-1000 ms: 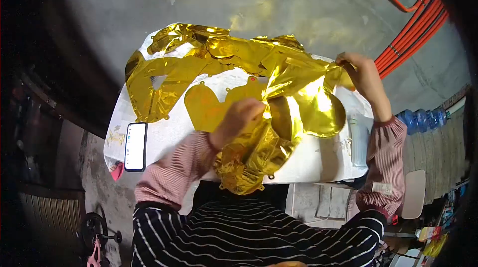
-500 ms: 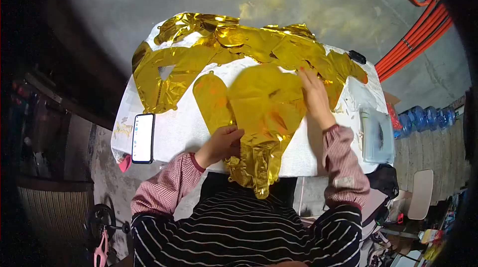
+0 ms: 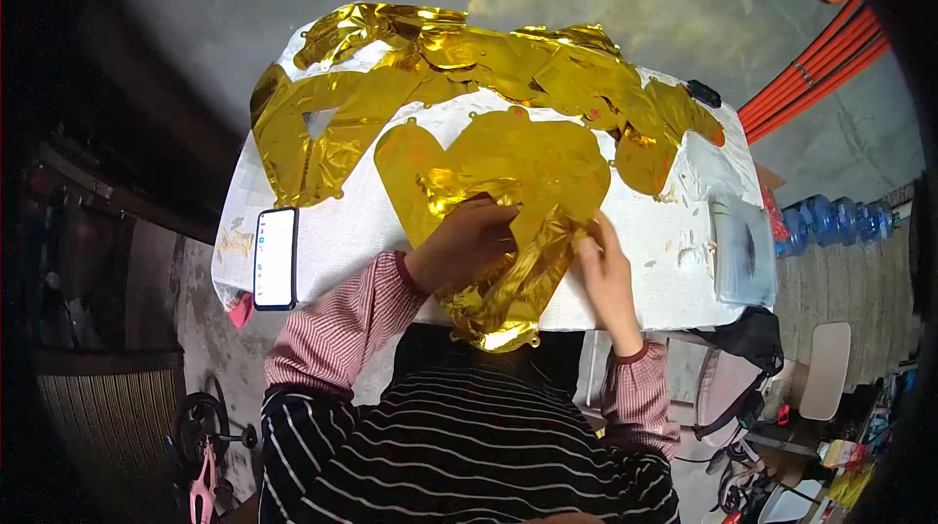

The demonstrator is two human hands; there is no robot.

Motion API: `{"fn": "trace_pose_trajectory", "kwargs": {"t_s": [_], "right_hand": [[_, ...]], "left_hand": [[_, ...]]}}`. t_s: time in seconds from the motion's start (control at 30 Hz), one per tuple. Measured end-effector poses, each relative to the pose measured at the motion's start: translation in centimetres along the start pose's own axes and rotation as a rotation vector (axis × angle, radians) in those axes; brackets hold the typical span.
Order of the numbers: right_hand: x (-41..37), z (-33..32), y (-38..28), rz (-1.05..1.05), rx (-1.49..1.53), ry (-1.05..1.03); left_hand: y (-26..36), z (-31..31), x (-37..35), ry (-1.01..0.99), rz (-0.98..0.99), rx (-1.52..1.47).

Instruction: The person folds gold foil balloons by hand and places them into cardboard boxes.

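A flat gold foil balloon (image 3: 528, 153) lies before me, its near part creased and folded, with its lower tip at the table's front edge. Over its left middle, my left hand (image 3: 463, 243) is closed with foil bunched at its fingertips. At the balloon's right side, my right hand (image 3: 606, 270) pinches the crumpled edge between thumb and fingers. Behind it, more gold foil balloons (image 3: 547, 75) overlap along the far side of the table. Another foil balloon, with a triangular opening (image 3: 313, 158), lies to the left.
The white-covered table (image 3: 327, 241) carries a phone (image 3: 277, 258) with a lit screen at left. A clear plastic box (image 3: 743, 251) stands at right, and a small black object (image 3: 703, 92) at the far right corner. Orange pipes (image 3: 806, 75) and blue bottles (image 3: 840, 219) are beyond.
My right hand has come down from the balloon's upper right to its lower right edge. My left hand has moved up and right, and the lower foil is now more folded.
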State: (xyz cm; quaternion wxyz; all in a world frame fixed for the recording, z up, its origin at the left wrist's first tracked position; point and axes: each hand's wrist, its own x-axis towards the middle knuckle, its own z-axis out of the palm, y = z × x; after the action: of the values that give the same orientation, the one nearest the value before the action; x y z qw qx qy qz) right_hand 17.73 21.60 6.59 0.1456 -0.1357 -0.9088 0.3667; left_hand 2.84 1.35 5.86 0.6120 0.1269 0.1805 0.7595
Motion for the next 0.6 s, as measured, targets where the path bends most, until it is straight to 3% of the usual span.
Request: {"fn": "trace_pose_trajectory", "kwargs": {"t_s": [0.07,0.13,0.2,0.27,0.33,0.47,0.53,0.57,0.6], "right_hand": [[0.0,-0.4,0.3,0.374,0.838,-0.052],[-0.3,-0.8,-0.4,0.411,0.894,-0.086],[-0.6,-0.4,-1.2,0.4,0.962,0.011],[-1.3,0.2,-0.6,0.45,1.168,-0.079],[-2.3,1.0,-0.8,0.435,1.084,-0.123],[-3.7,1.4,-3.1,0.341,1.178,-0.135],[-4.9,0.4,-4.9,0.332,1.146,-0.119],[-5.6,0.1,-5.4,0.289,0.994,-0.099],[-6.3,-0.1,-5.6,0.248,0.84,-0.082]], "left_hand": [[-1.3,0.6,1.6,0.103,0.059,-0.048],[-2.0,1.2,2.3,0.152,0.088,-0.07],[-2.4,2.0,2.5,0.113,0.242,-0.008],[-2.4,3.5,2.0,0.024,0.212,-0.057],[-2.7,3.2,1.6,0.123,0.144,-0.144],[-2.2,0.1,1.1,0.109,0.145,-0.173],[-0.3,0.1,1.1,0.177,0.133,0.122],[0.0,-2.6,1.4,0.375,0.275,0.469],[1.9,-4.3,2.8,0.462,0.251,0.359]]}}
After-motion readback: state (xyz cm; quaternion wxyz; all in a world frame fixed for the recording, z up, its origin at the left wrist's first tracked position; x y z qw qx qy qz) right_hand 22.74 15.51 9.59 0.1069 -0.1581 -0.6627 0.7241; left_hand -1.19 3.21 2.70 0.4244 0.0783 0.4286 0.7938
